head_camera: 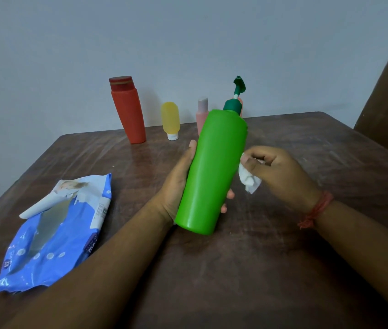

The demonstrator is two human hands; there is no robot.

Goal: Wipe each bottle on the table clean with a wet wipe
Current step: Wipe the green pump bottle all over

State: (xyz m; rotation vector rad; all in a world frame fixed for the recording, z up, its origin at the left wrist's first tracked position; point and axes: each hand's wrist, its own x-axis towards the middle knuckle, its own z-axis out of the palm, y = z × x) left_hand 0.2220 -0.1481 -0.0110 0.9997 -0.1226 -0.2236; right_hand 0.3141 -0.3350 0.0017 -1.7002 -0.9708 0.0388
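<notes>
A tall bright-green plastic pump bottle (212, 169) was held tilted above the dark wooden tabletop (283, 257), gripped round its lower body by the left hand (176, 186), fingers (229, 194) curled behind it. A crumpled white wet wipe (248, 179) was pinched in the right hand (278, 172), touching the bottle's right side. Beyond the fingers, a red bottle (129, 110), a yellow bottle (170, 119) and a pink bottle (201, 115) were standing; a blue wipes packet (53, 238) lay left.
</notes>
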